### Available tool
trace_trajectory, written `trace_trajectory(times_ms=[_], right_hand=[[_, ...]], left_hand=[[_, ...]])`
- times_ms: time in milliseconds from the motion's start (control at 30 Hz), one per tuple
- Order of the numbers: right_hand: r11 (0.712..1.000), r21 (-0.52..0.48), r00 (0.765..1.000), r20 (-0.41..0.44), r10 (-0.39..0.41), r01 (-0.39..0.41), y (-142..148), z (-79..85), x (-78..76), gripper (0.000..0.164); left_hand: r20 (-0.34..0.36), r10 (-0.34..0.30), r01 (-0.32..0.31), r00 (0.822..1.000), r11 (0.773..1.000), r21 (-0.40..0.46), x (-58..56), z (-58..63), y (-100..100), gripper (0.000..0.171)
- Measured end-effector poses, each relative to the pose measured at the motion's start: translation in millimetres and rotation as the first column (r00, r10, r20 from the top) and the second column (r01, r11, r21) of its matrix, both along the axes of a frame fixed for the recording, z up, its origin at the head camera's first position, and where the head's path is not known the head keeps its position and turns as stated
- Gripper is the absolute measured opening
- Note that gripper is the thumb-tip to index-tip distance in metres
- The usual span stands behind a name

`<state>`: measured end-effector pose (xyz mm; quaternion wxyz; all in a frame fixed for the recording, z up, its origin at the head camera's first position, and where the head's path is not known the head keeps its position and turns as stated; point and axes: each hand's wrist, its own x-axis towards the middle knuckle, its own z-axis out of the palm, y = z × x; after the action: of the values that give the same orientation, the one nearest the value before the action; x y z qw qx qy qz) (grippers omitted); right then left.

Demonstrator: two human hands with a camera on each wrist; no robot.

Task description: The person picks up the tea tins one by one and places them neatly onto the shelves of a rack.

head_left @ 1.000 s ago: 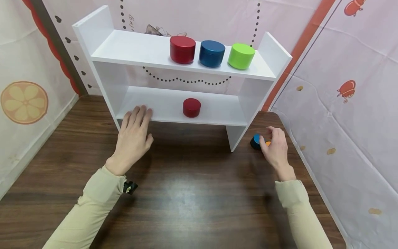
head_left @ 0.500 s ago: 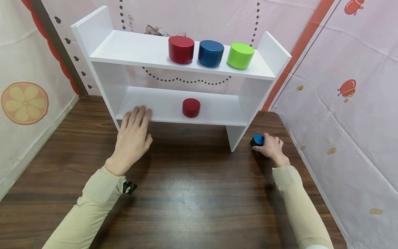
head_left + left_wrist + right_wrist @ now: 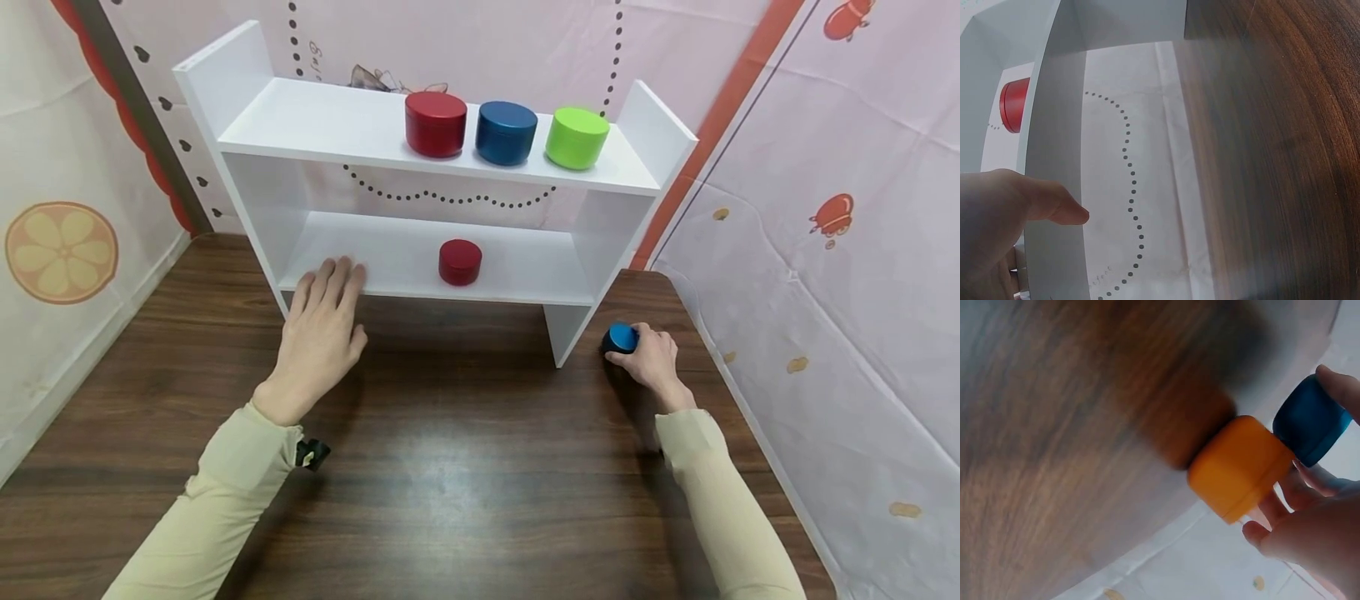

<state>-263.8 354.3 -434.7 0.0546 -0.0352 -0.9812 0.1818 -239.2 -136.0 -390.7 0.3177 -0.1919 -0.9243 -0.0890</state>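
Observation:
My right hand [image 3: 651, 360] pinches a small blue round tin [image 3: 622, 337] on the table to the right of the shelf. Thumb and fingers sit on opposite sides of this blue tin [image 3: 1310, 419] in the right wrist view. An orange tin [image 3: 1239, 467] stands close beside it there, and in the head view the hand hides it. At the shelf's left, my left hand [image 3: 318, 333] lies with straight fingers over the front edge of the lower board [image 3: 390, 242]. Its thumb points out to the side.
The white two-level shelf [image 3: 247, 200] stands on the brown wooden table [image 3: 450, 467]. Large red [image 3: 435, 125], blue [image 3: 506, 133] and green [image 3: 577, 138] tins stand on its top board. A small red tin [image 3: 460, 262] sits on the lower board. Printed cloth hangs behind and at both sides.
My right hand has come down from above the tins and taken hold of the blue one, covering the orange one in the head view. My left hand has stayed in place.

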Motion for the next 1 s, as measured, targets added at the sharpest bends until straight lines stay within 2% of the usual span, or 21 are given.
trace_trajectory(times_ms=[233, 433, 600, 767, 867, 1000], right_hand=[[0.996, -0.072, 0.997, -0.063, 0.039, -0.044, -9, 14.1, 14.9, 0.073], [0.981, -0.176, 0.994, -0.074, 0.074, -0.086, -19, 27.1, 32.6, 0.078], [0.971, -0.223, 0.995, -0.057, 0.078, -0.089, -25, 38.3, 47.6, 0.081], [0.960, -0.262, 0.995, 0.010, 0.103, -0.097, -28, 54.7, 63.8, 0.077], [0.954, -0.270, 0.990, 0.011, 0.142, -0.134, -31, 65.2, 73.1, 0.072], [0.941, -0.265, 0.977, -0.027, 0.212, -0.212, -43, 78.4, 79.6, 0.066]], left_hand=[[0.006, 0.005, -0.005, 1.000, 1.000, 0.002, -0.6, -1.3, 0, 0.070], [0.019, 0.008, -0.008, 1.000, 1.000, 0.006, 0.8, -1.1, 1, 0.069], [0.008, 0.010, -0.010, 1.000, 1.000, 0.001, 0.5, -1.3, 1, 0.070], [-0.001, 0.011, -0.011, 1.000, 1.000, 0.003, 0.7, -2.2, 0, 0.069], [0.003, 0.013, -0.013, 1.000, 1.000, 0.001, 0.9, -2.8, 0, 0.069], [-0.002, 0.012, -0.012, 1.000, 1.000, -0.001, 0.8, -2.5, 0, 0.069]])
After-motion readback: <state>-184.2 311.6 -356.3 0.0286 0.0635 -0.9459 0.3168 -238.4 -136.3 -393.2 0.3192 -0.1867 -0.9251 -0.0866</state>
